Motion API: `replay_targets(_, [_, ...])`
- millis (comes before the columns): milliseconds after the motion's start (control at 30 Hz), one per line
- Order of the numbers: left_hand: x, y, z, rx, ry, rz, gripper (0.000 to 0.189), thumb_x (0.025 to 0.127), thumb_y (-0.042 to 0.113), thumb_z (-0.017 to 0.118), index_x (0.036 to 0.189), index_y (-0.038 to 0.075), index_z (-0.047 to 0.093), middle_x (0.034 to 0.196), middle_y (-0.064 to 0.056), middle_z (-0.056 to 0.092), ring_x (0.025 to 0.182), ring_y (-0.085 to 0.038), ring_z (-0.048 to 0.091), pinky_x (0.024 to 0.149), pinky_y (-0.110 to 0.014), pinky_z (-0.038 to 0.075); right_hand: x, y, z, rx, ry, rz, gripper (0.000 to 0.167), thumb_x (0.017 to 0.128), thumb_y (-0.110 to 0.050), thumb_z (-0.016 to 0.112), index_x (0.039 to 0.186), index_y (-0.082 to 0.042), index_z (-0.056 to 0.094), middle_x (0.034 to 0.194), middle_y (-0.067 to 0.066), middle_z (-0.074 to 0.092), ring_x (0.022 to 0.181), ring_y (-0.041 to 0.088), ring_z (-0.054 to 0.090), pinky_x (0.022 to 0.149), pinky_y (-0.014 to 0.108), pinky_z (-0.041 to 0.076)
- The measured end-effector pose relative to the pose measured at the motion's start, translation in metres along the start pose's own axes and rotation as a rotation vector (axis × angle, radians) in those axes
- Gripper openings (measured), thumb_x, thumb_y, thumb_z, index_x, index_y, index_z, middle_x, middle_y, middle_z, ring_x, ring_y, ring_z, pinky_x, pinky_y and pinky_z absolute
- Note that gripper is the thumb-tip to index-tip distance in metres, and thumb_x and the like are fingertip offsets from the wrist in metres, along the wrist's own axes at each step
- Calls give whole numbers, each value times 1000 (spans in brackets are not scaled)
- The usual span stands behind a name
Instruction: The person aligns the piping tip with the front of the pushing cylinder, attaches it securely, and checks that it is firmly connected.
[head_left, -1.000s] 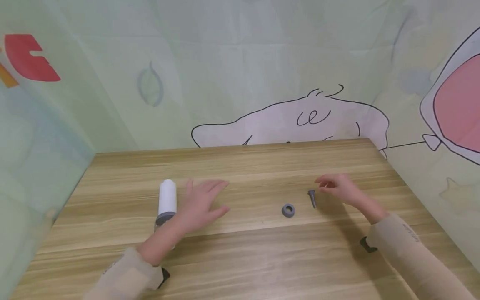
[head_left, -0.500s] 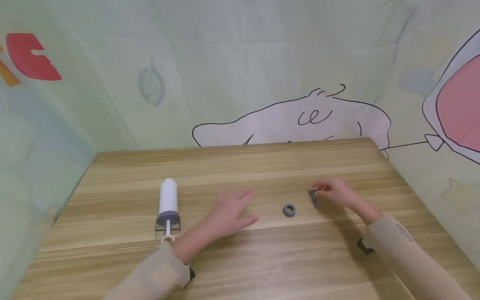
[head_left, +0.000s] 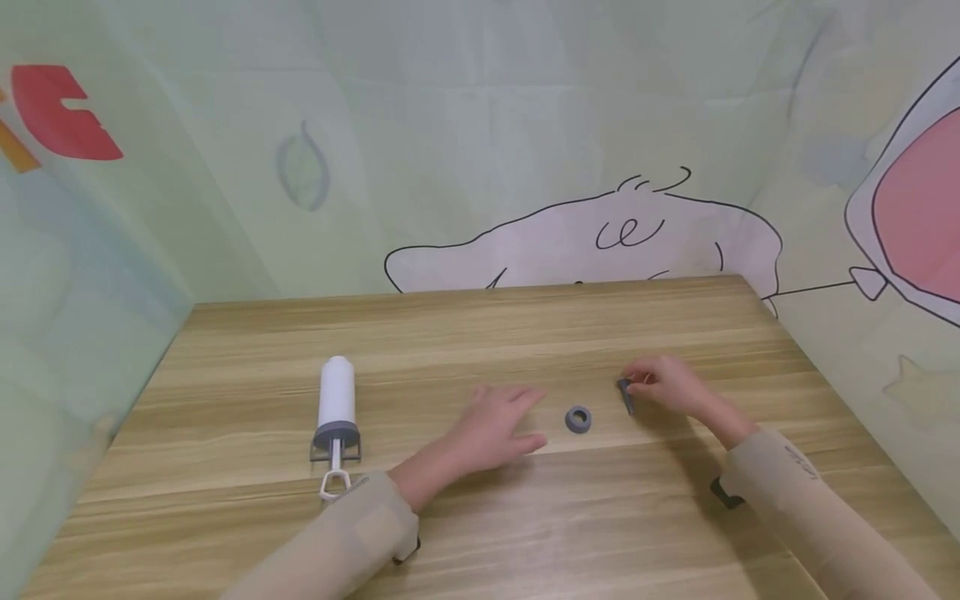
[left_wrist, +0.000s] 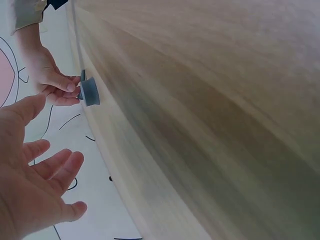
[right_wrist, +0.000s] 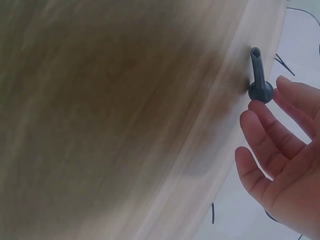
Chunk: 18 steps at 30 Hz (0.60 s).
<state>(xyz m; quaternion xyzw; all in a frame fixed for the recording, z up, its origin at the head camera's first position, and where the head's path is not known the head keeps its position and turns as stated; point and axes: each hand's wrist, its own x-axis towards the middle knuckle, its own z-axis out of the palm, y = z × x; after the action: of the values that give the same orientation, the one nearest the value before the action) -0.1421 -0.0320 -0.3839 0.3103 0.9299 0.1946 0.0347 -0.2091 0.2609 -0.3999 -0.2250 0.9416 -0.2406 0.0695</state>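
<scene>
By the left edge of the table (head_left: pixel 577 525) lies a white tube (head_left: pixel 337 400). Your left hand (head_left: pixel 491 429), fingers loose, is near a gray ring (head_left: pixel 577 428). Nearer the right edge, your right hand (head_left: pixel 666 385) pinches a gray spout (head_left: pixel 628 404). Picking up seems the step, so lift gently. It looks thin and hollow.

A smooth wood-grain finish with a faint sheen is shown by the table (head_left: pixel 525 533). The white barrel (head_left: pixel 337 396) is seen as smooth plastic; matt grey plastic is suggested by the ring (head_left: pixel 572 426) and nozzle (right_wrist: pixel 259 75). The backdrop (head_left: pixel 405 150) is marked by cloth-like creases. Matt beige cloth is seen in the sleeves (head_left: pixel 810 508).
</scene>
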Motion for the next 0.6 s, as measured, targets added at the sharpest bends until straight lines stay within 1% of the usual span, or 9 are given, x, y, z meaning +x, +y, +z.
replay_targets(100, [7,1,4,-4,-20,8,60,83,40,57,133,13,38,133,-8,45,122,-24,42,101,-50,29,1,0,1,-14,5,-5,17,79,-8,62,94,-1,64,80,9,65,73,19,61,63,30,50])
replay_targets(267, [17,2,11,-16,-29,19,61,82,39,58,133,11,38,132,-8,46,120,-23,45,99,-37,36,3,1,3,-19,9,3,16,79,-8,62,93,-1,64,79,9,65,72,18,60,62,30,49])
replay_targets(433, [28,5,17,-25,-41,6,61,82,38,59,132,11,38,131,-8,47,118,-23,46,98,-35,38,4,0,3,-22,-6,24,16,80,-7,61,94,-1,64,80,8,65,73,17,59,65,31,49])
replay_targets(600, [36,8,24,-4,-54,-5,62,81,38,60,132,12,39,131,-8,46,118,-24,46,98,-36,38,3,0,2,-12,-25,50,15,81,-6,60,94,-1,64,82,8,65,75,17,59,66,33,49])
